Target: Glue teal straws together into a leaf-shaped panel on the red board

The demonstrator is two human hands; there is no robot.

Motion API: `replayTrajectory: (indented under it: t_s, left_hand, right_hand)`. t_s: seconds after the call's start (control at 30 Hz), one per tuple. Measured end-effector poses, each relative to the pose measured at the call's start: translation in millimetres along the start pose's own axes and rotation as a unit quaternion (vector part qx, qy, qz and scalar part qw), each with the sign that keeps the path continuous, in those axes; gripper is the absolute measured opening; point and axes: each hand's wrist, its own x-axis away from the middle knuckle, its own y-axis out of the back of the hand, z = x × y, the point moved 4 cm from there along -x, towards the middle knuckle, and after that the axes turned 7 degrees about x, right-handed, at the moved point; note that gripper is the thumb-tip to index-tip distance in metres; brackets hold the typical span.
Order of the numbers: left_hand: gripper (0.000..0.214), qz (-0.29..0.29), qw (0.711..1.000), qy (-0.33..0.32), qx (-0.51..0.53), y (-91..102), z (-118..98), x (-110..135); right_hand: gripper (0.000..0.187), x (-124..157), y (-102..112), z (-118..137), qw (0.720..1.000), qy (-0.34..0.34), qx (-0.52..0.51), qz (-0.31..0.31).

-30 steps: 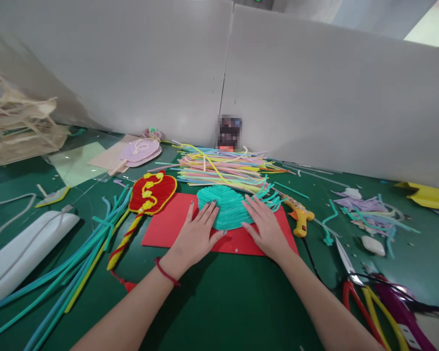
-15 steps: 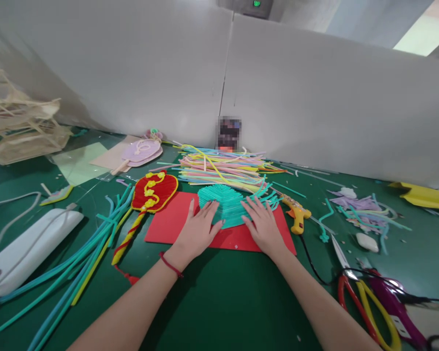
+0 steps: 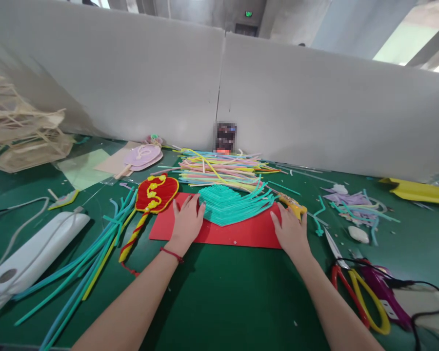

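Note:
A turquoise leaf-shaped piece made of pipe cleaners (image 3: 227, 204) lies on a red board (image 3: 219, 236), its loose ends fanning to the right. My left hand (image 3: 188, 222) rests on the board with fingers apart, its fingertips at the piece's left edge. Over the board's right end, my right hand (image 3: 291, 228) is spread open and holds nothing. Just beyond its fingers lies a yellow hot glue gun (image 3: 296, 208), partly hidden by the hand. Left of the board is a red and yellow pipe-cleaner fan (image 3: 161, 195) with a twisted handle.
Behind the board lies a pile of pastel pipe cleaners (image 3: 219, 168). Scissors (image 3: 338, 258) and a purple tool (image 3: 384, 292) are at right, near scraps (image 3: 354, 204). At left are a tied turquoise bundle (image 3: 106, 239), a white power strip (image 3: 36, 253) and a wooden stick model (image 3: 25, 126).
Both hands have moved apart: the left slid left to the piece's edge, the right moved right, off its loose strands. Those strands now lie uncovered. The camera view has tilted up slightly.

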Motion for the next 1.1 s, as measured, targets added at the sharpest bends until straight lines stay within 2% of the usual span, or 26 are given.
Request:
replayTrajectory:
  t_s: [0.1, 0.23, 0.33, 0.43, 0.5, 0.6, 0.67, 0.83, 1.0, 1.1]
  left_hand:
    - [0.038, -0.004, 0.997, 0.022, 0.080, 2.2, 0, -1]
    - [0.039, -0.046, 0.978, -0.004, 0.203, 7.6, -5, 1]
    - [0.041, -0.061, 0.937, 0.006, 0.344, 7.8, -6, 1]
    - [0.048, -0.110, 0.896, 0.071, 0.425, 9.0, -1, -4]
    - [0.048, -0.089, 0.872, 0.136, 0.462, 5.5, 1, -12]
    - [0.034, 0.025, 0.846, 0.189, 0.498, -2.4, -7, -24]
    - [0.028, 0.061, 0.846, 0.183, 0.497, -2.1, -17, -28]
    - [0.033, 0.071, 0.878, 0.121, 0.457, 9.5, -49, -26]
    - [0.028, 0.048, 0.917, 0.081, 0.387, 18.4, -71, -23]
    - [0.026, 0.034, 0.919, 0.074, 0.385, 21.9, -79, -24]
  right_hand:
    - [0.052, -1, 1, 10, 1.000, 0.008, -0.012, 0.007]
    - [0.050, 2, -5, 12, 0.998, -0.021, -0.056, 0.015]
    - [0.047, 6, -5, 13, 0.998, 0.000, -0.058, -0.008]
    - [0.046, 9, -4, 14, 0.998, 0.012, -0.056, -0.015]
    - [0.047, 9, -2, 14, 0.998, 0.004, -0.066, -0.006]
    - [0.047, 7, 0, 14, 0.997, -0.007, -0.083, 0.006]
    - [0.047, 6, 1, 13, 0.996, -0.004, -0.086, 0.011]
    - [0.045, 7, 0, 11, 0.997, 0.017, -0.078, 0.018]
    - [0.044, 8, -4, 8, 0.996, 0.003, -0.085, 0.003]
    - [0.043, 7, -3, 8, 0.994, -0.003, -0.105, -0.010]
